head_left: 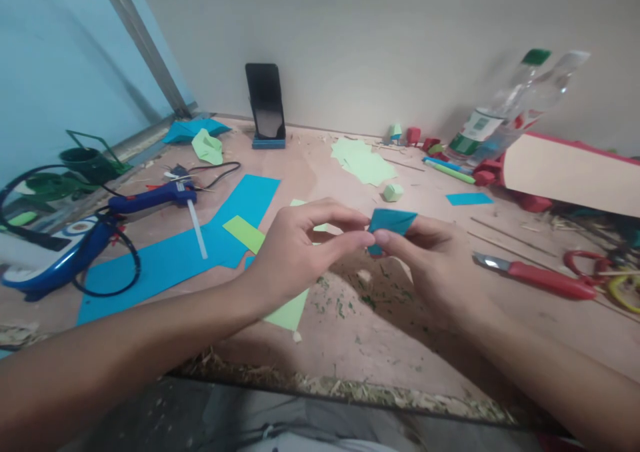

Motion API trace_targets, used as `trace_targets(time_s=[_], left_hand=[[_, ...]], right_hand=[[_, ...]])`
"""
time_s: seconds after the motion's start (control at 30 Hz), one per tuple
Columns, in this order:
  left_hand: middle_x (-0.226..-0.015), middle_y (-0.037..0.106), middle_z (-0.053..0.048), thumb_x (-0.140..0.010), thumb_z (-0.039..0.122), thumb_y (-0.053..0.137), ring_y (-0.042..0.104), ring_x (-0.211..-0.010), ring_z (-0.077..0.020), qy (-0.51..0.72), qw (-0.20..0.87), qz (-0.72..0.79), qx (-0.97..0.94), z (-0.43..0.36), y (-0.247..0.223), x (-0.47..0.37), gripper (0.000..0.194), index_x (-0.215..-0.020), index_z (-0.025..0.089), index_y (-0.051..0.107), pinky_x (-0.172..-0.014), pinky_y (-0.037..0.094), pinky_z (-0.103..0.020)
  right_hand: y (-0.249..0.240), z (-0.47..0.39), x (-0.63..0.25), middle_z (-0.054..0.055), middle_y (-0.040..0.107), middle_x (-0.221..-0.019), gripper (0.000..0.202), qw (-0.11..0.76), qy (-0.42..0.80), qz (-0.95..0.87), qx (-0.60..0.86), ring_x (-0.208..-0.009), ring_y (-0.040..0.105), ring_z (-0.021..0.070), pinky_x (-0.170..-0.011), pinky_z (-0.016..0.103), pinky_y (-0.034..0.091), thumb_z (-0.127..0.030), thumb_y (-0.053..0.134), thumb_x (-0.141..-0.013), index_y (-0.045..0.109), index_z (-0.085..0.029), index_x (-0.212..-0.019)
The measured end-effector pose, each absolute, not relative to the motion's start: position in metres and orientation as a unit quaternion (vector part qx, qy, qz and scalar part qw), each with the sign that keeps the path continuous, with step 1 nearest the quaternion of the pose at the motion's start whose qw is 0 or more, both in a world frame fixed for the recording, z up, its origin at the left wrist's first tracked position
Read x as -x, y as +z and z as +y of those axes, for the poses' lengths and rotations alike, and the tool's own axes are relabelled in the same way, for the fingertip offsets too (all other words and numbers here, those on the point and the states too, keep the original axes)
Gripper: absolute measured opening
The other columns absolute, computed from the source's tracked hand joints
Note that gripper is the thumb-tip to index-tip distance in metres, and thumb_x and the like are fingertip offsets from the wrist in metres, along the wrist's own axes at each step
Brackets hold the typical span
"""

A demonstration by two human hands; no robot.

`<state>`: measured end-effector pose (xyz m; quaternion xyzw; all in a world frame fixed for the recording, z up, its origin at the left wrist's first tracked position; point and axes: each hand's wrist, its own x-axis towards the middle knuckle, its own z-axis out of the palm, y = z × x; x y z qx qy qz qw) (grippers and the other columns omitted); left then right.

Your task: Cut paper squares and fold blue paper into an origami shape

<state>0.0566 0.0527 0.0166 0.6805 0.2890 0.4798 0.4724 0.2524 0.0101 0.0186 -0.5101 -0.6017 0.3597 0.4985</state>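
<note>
Between my two hands, above the middle of the table, is a small folded piece of blue paper [393,221]. My left hand [313,242] pinches its left edge between thumb and fingertips. From the other side my right hand [435,259] grips it, thumb in front and fingers behind. Below my left wrist lies a pale green paper strip [290,312], partly hidden by the hand. A large cut blue paper [165,265] spreads to the left, with a lime green strip [245,234] across it. A small pale green paper cube [393,193] sits just beyond my hands.
A blue glue gun [155,197] with a glue stick lies at left. A phone [266,102] stands at the back. At right are a red-handled cutter [545,279], thin sticks [515,235], a small blue paper piece [469,199] and plastic bottles [480,132]. Shavings line the front edge.
</note>
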Motion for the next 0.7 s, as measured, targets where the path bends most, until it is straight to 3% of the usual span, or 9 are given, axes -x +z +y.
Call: trace_targets(time_s=[0.1, 0.2, 0.3, 0.5, 0.7], left_hand=[[-0.089, 0.078, -0.003, -0.084, 0.027, 0.085, 0.073, -0.084, -0.0168, 0.436, 0.494, 0.324, -0.679, 0.053, 0.0183, -0.0592, 0.011, -0.087, 0.019, 0.08, -0.073, 0.062, -0.024], [-0.084, 0.078, -0.003, -0.086, 0.031, 0.083, 0.071, -0.078, -0.0167, 0.381, 0.492, 0.339, -0.706, 0.0515, 0.019, -0.0617, 0.015, -0.083, 0.017, 0.078, -0.069, 0.06, -0.026], [-0.084, 0.078, -0.002, -0.09, 0.027, 0.078, 0.07, -0.076, -0.0153, 0.372, 0.466, 0.329, -0.732, 0.0488, 0.0177, -0.0627, 0.013, -0.082, 0.017, 0.078, -0.07, 0.057, -0.025], [-0.081, 0.077, -0.001, -0.096, 0.022, 0.072, 0.066, -0.072, -0.0127, 0.379, 0.362, 0.302, -0.797, 0.0444, 0.014, -0.0615, 0.017, -0.081, 0.018, 0.078, -0.069, 0.051, -0.024], [-0.083, 0.077, -0.002, -0.095, 0.024, 0.073, 0.068, -0.074, -0.0136, 0.372, 0.379, 0.305, -0.791, 0.0445, 0.0123, -0.0618, 0.014, -0.084, 0.018, 0.079, -0.07, 0.053, -0.025]], right_hand=[[0.0147, 0.013, -0.2512, 0.001, 0.078, -0.084, 0.012, 0.532, 0.478, -0.497, 0.492, -0.078, 0.07, 0.0198, -0.074, 0.034, 0.061, -0.037, 0.085, -0.085, 0.08, -0.026, -0.083], [0.0151, 0.0113, -0.248, 0.003, 0.079, -0.091, 0.012, 0.533, 0.55, -0.445, 0.465, -0.086, 0.072, 0.0218, -0.087, 0.039, 0.061, -0.036, 0.086, -0.084, 0.08, -0.026, -0.084], [0.0182, 0.007, -0.2444, 0.003, 0.08, -0.096, 0.009, 0.531, 0.559, -0.437, 0.463, -0.091, 0.072, 0.0229, -0.095, 0.042, 0.058, -0.033, 0.086, -0.084, 0.081, -0.026, -0.085], [0.0155, 0.006, -0.2437, 0.002, 0.079, -0.092, 0.008, 0.538, 0.571, -0.425, 0.452, -0.086, 0.071, 0.0213, -0.092, 0.041, 0.059, -0.032, 0.085, -0.084, 0.08, -0.026, -0.084], [0.0141, 0.0081, -0.2457, 0.002, 0.079, -0.094, 0.009, 0.536, 0.568, -0.421, 0.46, -0.088, 0.072, 0.0226, -0.09, 0.042, 0.06, -0.034, 0.085, -0.084, 0.079, -0.026, -0.085]])
